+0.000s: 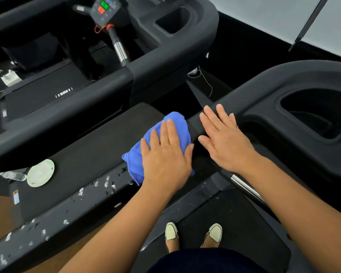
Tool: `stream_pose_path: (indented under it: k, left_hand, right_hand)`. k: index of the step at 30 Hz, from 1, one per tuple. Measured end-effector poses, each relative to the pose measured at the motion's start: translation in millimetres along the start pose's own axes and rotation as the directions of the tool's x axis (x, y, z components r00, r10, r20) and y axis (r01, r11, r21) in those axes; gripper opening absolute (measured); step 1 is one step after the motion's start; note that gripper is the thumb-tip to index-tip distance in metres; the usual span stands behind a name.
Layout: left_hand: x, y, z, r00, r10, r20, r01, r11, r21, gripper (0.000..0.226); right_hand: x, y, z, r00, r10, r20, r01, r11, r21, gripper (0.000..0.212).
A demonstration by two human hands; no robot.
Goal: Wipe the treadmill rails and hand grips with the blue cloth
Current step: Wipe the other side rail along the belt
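Mid-wipe: left hand (165, 154) flat, pressing blue cloth (158, 138) on treadmill rail (195, 125); right hand (224, 138) flat, empty. Next: chrome hand grip (246, 189).

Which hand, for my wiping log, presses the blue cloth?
The left hand, flat on the blue cloth; the right hand lies bare on the rail.

The left hand (165, 152) covers much of the blue cloth (177, 125), which hides the rail (194, 126) beneath.
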State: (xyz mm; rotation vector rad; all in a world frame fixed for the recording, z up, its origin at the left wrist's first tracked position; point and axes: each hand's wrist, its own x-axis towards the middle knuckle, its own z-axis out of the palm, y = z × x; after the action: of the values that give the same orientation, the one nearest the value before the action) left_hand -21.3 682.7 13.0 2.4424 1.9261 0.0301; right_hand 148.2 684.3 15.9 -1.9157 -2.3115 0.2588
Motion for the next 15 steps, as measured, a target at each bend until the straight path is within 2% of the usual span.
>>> stream_pose_path:
  k: [2,4,9,11,13,15]
  left_hand:
    - [-16.6,-17.9,1.8,0.996,0.091,-0.005,-0.091,0.994,0.058,0.071]
    - [-31.6,-37.7,2.1,0.997,0.079,-0.001,-0.078,0.992,0.101,0.071]
    - [-31.9,-50.7,-11.1,0.975,-0.199,0.103,0.188,0.976,0.109,0.089]
    - [-14.4,-29.6,-13.0,0.964,-0.252,0.08,0.248,0.967,0.063,0.089]
    - [0.5,-6.8,-10.4,0.977,-0.206,0.053,0.207,0.978,-0.003,0.082]
    - [3.7,3.4,-4.8,0.995,-0.1,0.014,0.101,0.994,-0.039,0.078]
  right_hand:
    - [0.6,0.2,2.5,1.0,-0.004,-0.015,0.003,1.0,-0.024,0.068]
    - [0.5,1.3,3.5,1.0,-0.006,-0.006,0.005,0.999,-0.034,0.068]
    - [-0.4,0.4,-0.2,1.0,0.001,0.011,-0.001,1.0,-0.02,0.065]
    - [0.8,-2.7,-0.9,1.0,0.019,0.021,-0.019,1.0,-0.025,0.067]
    - [1.5,-6.8,-0.5,0.999,0.044,0.024,-0.044,0.999,-0.024,0.068]
    - [1.9,-10.2,-0.8,0.998,0.066,0.01,-0.066,0.998,-0.013,0.066]
